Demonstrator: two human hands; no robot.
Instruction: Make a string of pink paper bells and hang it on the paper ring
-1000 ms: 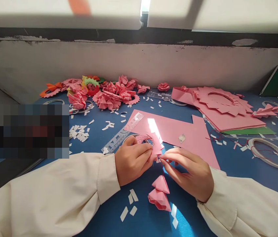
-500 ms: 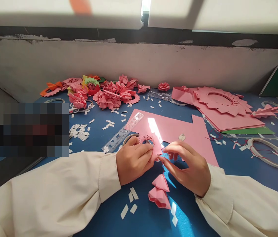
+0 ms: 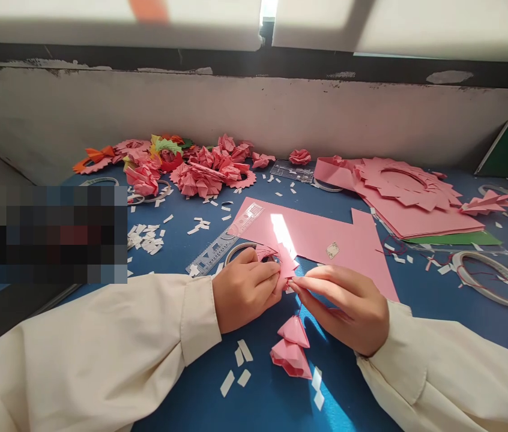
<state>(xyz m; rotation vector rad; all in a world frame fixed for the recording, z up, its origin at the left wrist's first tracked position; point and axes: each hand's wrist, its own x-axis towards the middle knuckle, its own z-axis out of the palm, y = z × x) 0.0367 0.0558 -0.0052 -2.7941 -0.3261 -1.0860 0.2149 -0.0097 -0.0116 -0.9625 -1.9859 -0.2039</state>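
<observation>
My left hand (image 3: 249,291) grips a pink folded-paper ring (image 3: 284,261) with pointed edges. At the ring's lower right edge, thumb and forefinger of my right hand (image 3: 344,303) are pinched together on a thin red string (image 3: 299,308). From this string, two stacked pink paper cones (image 3: 293,348) hang or lie just below my hands; I cannot tell which. Part of a tape roll (image 3: 236,251) shows behind my left fingers.
A clear ruler (image 3: 218,249) and a pink paper sheet (image 3: 312,231) lie beyond my hands. Pink paper flowers (image 3: 204,171) are heaped at the back left. A large paper ring (image 3: 409,183) rests at the back right, near another tape roll (image 3: 492,279). White paper scraps (image 3: 146,239) are scattered about.
My right hand's fingers have closed from a loose spread into a pinch at the ring's lower edge. My left hand and the cones have hardly moved.
</observation>
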